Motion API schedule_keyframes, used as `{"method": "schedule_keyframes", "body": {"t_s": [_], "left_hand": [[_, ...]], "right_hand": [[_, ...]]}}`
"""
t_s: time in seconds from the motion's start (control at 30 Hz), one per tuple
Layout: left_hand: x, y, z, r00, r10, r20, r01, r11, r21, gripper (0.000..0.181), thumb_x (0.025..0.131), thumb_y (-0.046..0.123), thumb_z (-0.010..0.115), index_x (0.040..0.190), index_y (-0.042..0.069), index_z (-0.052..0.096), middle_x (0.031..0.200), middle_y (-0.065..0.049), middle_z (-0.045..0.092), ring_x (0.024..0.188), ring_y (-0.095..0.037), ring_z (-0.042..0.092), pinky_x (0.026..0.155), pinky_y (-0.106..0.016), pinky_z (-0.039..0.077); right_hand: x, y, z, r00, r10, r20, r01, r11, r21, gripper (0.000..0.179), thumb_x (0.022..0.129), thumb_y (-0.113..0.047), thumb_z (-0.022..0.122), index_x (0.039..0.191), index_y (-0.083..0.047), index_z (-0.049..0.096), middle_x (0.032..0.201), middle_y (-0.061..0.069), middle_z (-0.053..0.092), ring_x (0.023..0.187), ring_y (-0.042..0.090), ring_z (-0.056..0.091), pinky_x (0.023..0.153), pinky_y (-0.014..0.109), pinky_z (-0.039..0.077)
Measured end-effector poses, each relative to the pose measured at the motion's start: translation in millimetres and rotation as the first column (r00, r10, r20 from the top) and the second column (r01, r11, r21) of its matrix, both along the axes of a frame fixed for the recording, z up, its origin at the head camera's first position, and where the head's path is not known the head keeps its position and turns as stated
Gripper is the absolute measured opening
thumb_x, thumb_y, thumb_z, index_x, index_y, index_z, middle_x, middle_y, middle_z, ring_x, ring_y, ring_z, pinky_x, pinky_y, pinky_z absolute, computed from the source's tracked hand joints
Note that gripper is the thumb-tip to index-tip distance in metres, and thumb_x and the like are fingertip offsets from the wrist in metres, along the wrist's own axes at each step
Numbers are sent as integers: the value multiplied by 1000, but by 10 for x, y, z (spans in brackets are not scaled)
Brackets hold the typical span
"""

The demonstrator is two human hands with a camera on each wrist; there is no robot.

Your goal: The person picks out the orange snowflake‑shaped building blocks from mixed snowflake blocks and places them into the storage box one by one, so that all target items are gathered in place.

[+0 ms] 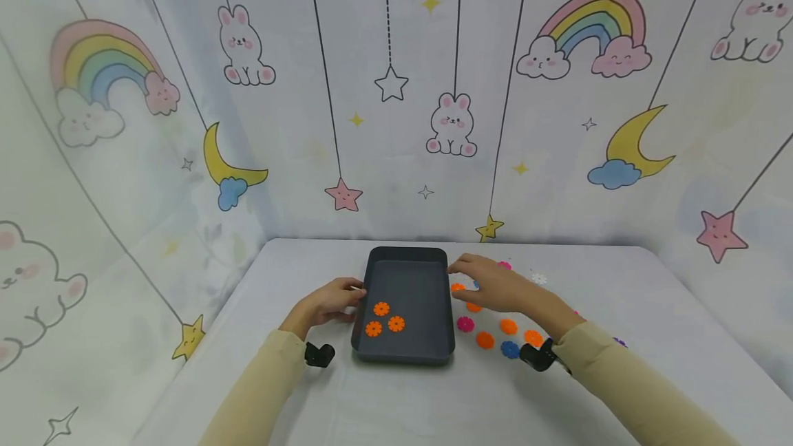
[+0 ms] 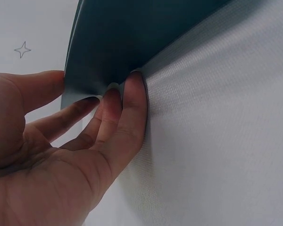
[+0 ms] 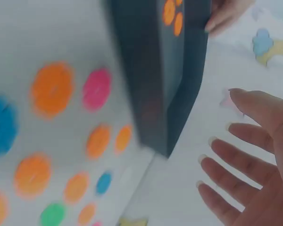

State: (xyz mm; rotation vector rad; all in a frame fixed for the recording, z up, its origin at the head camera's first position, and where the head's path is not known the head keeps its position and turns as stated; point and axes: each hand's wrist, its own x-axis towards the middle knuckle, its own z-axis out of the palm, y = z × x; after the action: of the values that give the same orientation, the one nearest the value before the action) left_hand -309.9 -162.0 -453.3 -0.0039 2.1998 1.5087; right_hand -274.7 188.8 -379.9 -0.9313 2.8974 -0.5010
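A dark grey rectangular tray (image 1: 421, 358) lies on the table, with three orange notched plastic discs (image 1: 396, 323) in its near left part. At its left side, my left hand (image 1: 331, 300) touches the outer wall with fingertips and thumb. In the left wrist view the fingers (image 2: 134, 103) are slightly bent against that wall and do not wrap round it. My right hand (image 1: 495, 284) hovers beside the tray's right rim, above loose discs. Its fingers (image 3: 243, 157) are spread and hold nothing in the right wrist view.
Right of the tray, several discs lie scattered on the white tablecloth: orange ones (image 1: 485, 340), a magenta one (image 1: 465, 324), a blue one (image 1: 511, 349) and a white one (image 1: 539, 279). A green disc (image 3: 53, 214) shows in the right wrist view. A patterned curtain (image 1: 396, 157) hangs behind.
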Motion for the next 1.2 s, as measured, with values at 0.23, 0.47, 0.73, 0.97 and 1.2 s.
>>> {"method": "schedule_keyframes", "body": {"t_s": [0.23,0.47,0.73,0.97,1.2], "left_hand": [[14,-6,-11,1000,-6,-9,6,1000,-6,44,107,19,55,146,-1,49,138,-20,57,124,-34,58,89,-45,59],[30,-16,-25,1000,-13,-9,13,1000,23,44,107,18,55,146,-2,48,136,-20,58,122,-33,59,87,-43,59],[27,1,-23,1000,-20,-8,21,999,48,45,107,18,55,146,-2,48,135,-19,59,121,-31,60,85,-41,59],[4,-6,-21,1000,-17,-11,18,999,42,46,107,19,56,147,-2,48,135,-19,59,120,-31,60,85,-42,59],[-5,-13,-28,1000,-16,-10,16,999,42,45,107,19,55,146,-2,48,134,-19,59,119,-30,60,85,-41,59]], "right_hand": [[39,538,-79,997,-80,22,80,997,-2,42,94,-29,76,129,-8,66,127,10,64,114,30,60,95,49,56],[176,903,-253,992,-104,72,108,992,-61,41,91,-21,80,125,-4,66,120,12,66,111,34,61,90,48,58],[300,1223,-466,982,-129,141,144,984,-101,43,88,-24,82,123,-4,66,116,5,67,105,26,60,87,45,58],[348,1391,-598,977,-91,194,117,985,-129,42,87,-29,82,121,-7,67,113,-2,67,100,19,59,83,33,56],[366,1423,-691,967,-85,242,122,982,-141,35,87,-23,82,115,-9,68,107,-3,66,97,19,57,81,28,54]]}}
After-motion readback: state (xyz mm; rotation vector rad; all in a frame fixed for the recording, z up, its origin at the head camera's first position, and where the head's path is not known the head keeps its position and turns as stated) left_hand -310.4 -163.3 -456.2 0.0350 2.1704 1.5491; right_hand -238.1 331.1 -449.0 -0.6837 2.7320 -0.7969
